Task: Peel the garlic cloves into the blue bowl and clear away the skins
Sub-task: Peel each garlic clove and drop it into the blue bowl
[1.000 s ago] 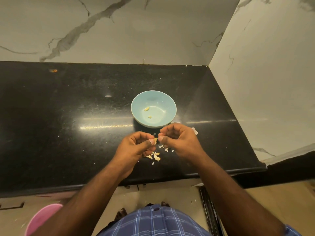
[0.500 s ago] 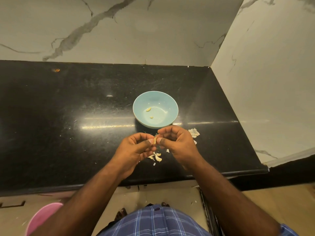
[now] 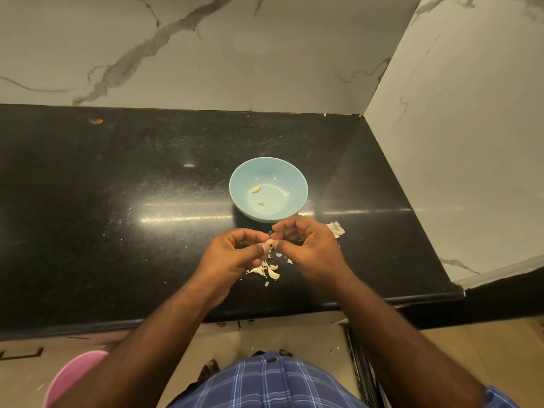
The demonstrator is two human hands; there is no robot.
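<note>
**Two hands peeling one clove above the skin pile**

Two hands meet just in front of the blue bowl (image 3: 268, 189), which stands on the black counter (image 3: 117, 216) near its right end. Left hand (image 3: 235, 256) and right hand (image 3: 309, 248) both have their fingers curled inward, and their thumbs and forefingers pinch a single garlic clove (image 3: 269, 242) from opposite sides. Only a small pale part of the clove shows between the fingertips, so how much skin remains on it cannot be told.

The clove is held low and close to the body side of the bowl, probably so that loosened skin falls on the counter and the finished clove needs only a short move over the rim. Directly beneath the hands lies a loose pile of skins (image 3: 266, 270), with smaller flakes around it. A larger piece of skin (image 3: 335, 228) lies apart, just beside the right hand and to the right of the bowl.

Inside the bowl rest two peeled pieces (image 3: 256, 189), one larger and one smaller, well apart from the rim. Judged from this, the task is in its peeling phase: some garlic is in the bowl, one clove is in hand, and the skins have not yet been cleared.

A small orange speck (image 3: 95, 121) lies far back on the left of the counter. Below the counter edge, a pink container (image 3: 73, 375) shows at lower left.
</note>
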